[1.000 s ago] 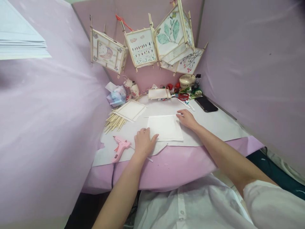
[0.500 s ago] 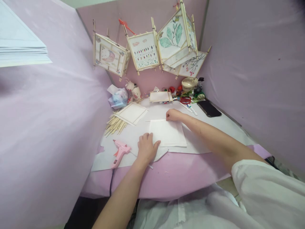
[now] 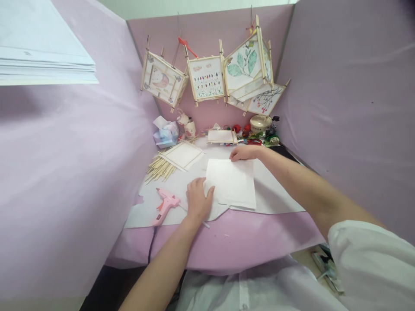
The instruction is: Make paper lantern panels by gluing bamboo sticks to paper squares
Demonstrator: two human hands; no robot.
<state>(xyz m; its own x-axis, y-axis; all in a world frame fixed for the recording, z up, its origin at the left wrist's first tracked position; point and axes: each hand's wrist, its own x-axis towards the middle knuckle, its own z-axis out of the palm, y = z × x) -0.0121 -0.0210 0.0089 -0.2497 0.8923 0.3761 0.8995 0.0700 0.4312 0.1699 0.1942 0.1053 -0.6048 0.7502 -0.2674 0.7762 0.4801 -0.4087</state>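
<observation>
A square white paper sheet (image 3: 231, 181) lies on the white-covered table (image 3: 279, 198). My left hand (image 3: 197, 199) rests flat on the sheet's near-left corner, fingers spread, thumb on the paper. My right hand (image 3: 244, 153) reaches across to the sheet's far edge and its fingers lie curled at the far corner; whether they pinch the edge I cannot make out. A pink glue gun (image 3: 164, 204) lies just left of my left hand, with a thin stick (image 3: 205, 224) under my wrist.
A bundle of bamboo sticks (image 3: 158, 168) and a framed white panel (image 3: 182, 154) lie at the left. Another small frame (image 3: 221, 136), a tissue pack (image 3: 166, 134), a pot (image 3: 260, 122) and small clutter line the back. Painted lantern panels (image 3: 207, 78) hang above. Purple partitions enclose three sides.
My right hand slid left along the sheet's far edge, from its far-right corner toward the middle. The view shifted right and up. My left hand stayed in place.
</observation>
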